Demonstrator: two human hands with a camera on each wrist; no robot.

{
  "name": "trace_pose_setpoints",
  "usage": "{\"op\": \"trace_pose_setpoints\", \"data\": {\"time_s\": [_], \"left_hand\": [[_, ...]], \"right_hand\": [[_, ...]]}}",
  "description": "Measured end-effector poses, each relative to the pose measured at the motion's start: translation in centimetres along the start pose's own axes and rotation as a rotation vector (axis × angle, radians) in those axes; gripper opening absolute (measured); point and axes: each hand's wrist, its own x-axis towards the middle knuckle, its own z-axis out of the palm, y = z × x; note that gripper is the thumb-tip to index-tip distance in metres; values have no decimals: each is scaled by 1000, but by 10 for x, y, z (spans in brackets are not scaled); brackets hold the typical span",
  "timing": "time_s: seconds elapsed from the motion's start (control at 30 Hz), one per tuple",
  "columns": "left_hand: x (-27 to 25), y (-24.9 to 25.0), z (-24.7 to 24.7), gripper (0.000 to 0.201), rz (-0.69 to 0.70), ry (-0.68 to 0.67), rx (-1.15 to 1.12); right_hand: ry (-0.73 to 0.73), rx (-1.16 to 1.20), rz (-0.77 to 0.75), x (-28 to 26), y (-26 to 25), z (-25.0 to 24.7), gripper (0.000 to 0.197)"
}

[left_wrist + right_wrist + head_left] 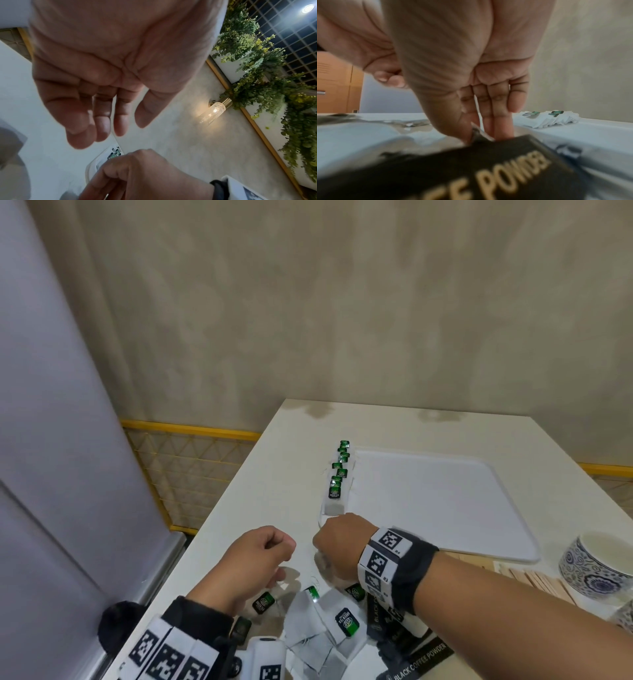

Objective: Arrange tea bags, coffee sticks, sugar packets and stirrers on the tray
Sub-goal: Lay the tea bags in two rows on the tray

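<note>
A white tray (445, 508) lies on the table with a row of green-tagged tea bags (337, 477) along its left edge, also seen as the tea bag row (553, 117). Loose tea bags (342, 621) and black coffee sticks (416, 655) lie in a heap at the front. My right hand (329, 554) reaches down just in front of the tray's near-left corner. In the right wrist view the right hand (479, 131) pinches a small dark, silver-edged tea bag tag (476, 133) between thumb and forefinger, behind a blurred coffee stick (471, 169). My left hand (263, 556) hovers over the heap, its fingers (102, 121) relaxed and holding nothing.
Wooden stirrers (544, 580) lie in front of the tray at the right, beside a blue-patterned cup (596, 566). The table's left edge (219, 508) drops off toward a yellow mesh railing (191, 460). A beige wall stands behind the table.
</note>
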Motion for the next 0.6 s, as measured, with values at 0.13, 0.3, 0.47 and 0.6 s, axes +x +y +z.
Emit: {"op": "trace_pose_setpoints", "data": {"time_s": [0.13, 0.3, 0.47, 0.6], "left_hand": [[0, 4, 5, 13, 7, -18, 11], [1, 2, 7, 10, -33, -68, -61], [-8, 10, 12, 16, -95, -236, -351], [-14, 10, 12, 10, -60, -184, -475]], "right_hand": [[52, 198, 40, -11, 5, -9, 17], [216, 874, 43, -36, 29, -25, 11], [260, 1387, 12, -60, 21, -33, 7], [239, 1478, 16, -66, 12, -23, 13]]}}
